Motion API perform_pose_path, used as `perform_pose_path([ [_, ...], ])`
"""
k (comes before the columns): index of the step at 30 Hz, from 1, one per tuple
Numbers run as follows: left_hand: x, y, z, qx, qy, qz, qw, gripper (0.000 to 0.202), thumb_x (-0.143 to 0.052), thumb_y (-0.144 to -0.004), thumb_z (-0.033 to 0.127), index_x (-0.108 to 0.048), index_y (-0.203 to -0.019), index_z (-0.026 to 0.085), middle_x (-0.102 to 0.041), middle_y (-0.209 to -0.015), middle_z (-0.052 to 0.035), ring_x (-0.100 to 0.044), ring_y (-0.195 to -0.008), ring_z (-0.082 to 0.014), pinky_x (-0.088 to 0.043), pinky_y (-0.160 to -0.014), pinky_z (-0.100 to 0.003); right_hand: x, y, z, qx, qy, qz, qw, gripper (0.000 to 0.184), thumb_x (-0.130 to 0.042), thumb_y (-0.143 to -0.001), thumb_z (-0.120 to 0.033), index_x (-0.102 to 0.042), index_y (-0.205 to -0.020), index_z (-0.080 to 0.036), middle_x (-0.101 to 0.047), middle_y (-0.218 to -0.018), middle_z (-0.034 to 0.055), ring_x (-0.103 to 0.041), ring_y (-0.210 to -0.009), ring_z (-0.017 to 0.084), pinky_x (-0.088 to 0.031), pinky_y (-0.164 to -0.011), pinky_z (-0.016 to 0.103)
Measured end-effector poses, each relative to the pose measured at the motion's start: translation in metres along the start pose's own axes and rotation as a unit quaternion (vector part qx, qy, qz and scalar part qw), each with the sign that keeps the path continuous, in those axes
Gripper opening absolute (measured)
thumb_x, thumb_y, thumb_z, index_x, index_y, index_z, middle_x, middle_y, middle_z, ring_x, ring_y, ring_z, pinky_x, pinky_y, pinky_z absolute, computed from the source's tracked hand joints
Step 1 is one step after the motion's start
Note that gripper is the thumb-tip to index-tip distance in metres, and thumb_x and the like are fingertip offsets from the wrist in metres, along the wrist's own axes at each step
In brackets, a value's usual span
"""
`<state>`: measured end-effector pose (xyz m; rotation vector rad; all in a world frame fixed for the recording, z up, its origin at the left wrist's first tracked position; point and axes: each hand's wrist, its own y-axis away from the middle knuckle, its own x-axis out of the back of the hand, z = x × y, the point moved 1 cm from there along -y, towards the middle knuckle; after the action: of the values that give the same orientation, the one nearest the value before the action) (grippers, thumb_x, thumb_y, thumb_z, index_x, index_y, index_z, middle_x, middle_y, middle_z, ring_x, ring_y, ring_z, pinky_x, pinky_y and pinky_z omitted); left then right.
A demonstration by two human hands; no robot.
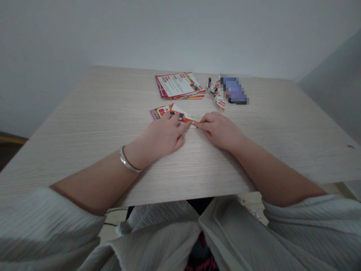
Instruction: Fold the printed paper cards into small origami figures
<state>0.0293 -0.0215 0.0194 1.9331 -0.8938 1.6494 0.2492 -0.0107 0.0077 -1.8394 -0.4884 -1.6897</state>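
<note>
A printed paper flyer, folded over on itself, lies on the table between my hands. A purple and yellow printed part sticks out at its left end, and white backing shows along the fold. My left hand is half closed over it, pressing it to the table with bent fingers while the index finger points along the fold. At the flyer's right tip, my right hand has its fingers curled and its index finger and thumb closed on the paper's edge.
Farther back on the pale wooden table lies a stack of printed flyers. Right of it are folded, twisted paper pieces beside a blurred-out phone-like object. A wall rises behind the table.
</note>
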Motion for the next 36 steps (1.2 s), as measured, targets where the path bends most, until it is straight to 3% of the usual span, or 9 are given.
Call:
perform_pose_path([
  [5, -0.002, 0.001, -0.001, -0.035, -0.01, -0.001, 0.999, 0.057, -0.042, -0.105, 0.032, -0.054, -0.154, 0.005, -0.066, -0.125, -0.0244, -0.063, -0.11, -0.0387, -0.051, -0.094, -0.052, 0.001, 0.001, 0.003, -0.017, -0.03, 0.017, 0.999, 0.036, -0.052, -0.102, -0.012, -0.08, -0.124, -0.018, -0.079, -0.11, 0.0121, -0.067, -0.104, 0.026, -0.05, -0.096, 0.038],
  [13, 0.003, 0.003, 0.002, -0.018, -0.025, -0.019, 0.999, 0.056, -0.04, -0.108, 0.036, -0.05, -0.161, 0.021, -0.065, -0.126, -0.0213, -0.062, -0.113, -0.0404, -0.05, -0.09, -0.05, 0.001, -0.001, 0.004, -0.008, -0.025, 0.001, 1.0, 0.034, -0.056, -0.099, -0.008, -0.083, -0.115, -0.018, -0.08, -0.113, 0.0119, -0.07, -0.107, 0.026, -0.051, -0.098, 0.039],
  [21, 0.004, 0.003, 0.004, -0.015, -0.029, -0.019, 0.999, 0.056, -0.041, -0.108, 0.036, -0.051, -0.16, 0.02, -0.065, -0.128, -0.0225, -0.061, -0.115, -0.0413, -0.049, -0.094, -0.051, 0.008, 0.001, 0.008, -0.014, -0.029, -0.016, 0.999, 0.032, -0.056, -0.097, -0.009, -0.086, -0.109, -0.015, -0.082, -0.11, 0.0126, -0.072, -0.104, 0.026, -0.053, -0.095, 0.039],
  [30, 0.002, 0.003, 0.004, -0.019, -0.027, -0.017, 0.999, 0.057, -0.04, -0.108, 0.035, -0.05, -0.161, 0.018, -0.065, -0.128, -0.023, -0.062, -0.113, -0.0402, -0.049, -0.094, -0.052, 0.02, 0.007, 0.015, 0.017, 0.021, -0.034, 0.999, 0.033, -0.061, -0.096, -0.011, -0.085, -0.115, -0.024, -0.083, -0.118, 0.0078, -0.075, -0.105, 0.026, -0.053, -0.088, 0.038],
  [36, 0.003, 0.003, 0.004, -0.01, -0.007, -0.022, 1.0, 0.056, -0.042, -0.108, 0.036, -0.051, -0.16, 0.018, -0.065, -0.132, -0.0229, -0.061, -0.115, -0.0393, -0.049, -0.095, -0.051, 0.025, 0.013, 0.023, -0.017, 0.039, -0.054, 0.998, 0.032, -0.062, -0.094, -0.012, -0.087, -0.108, -0.026, -0.083, -0.117, 0.005, -0.077, -0.103, 0.025, -0.055, -0.085, 0.038],
])
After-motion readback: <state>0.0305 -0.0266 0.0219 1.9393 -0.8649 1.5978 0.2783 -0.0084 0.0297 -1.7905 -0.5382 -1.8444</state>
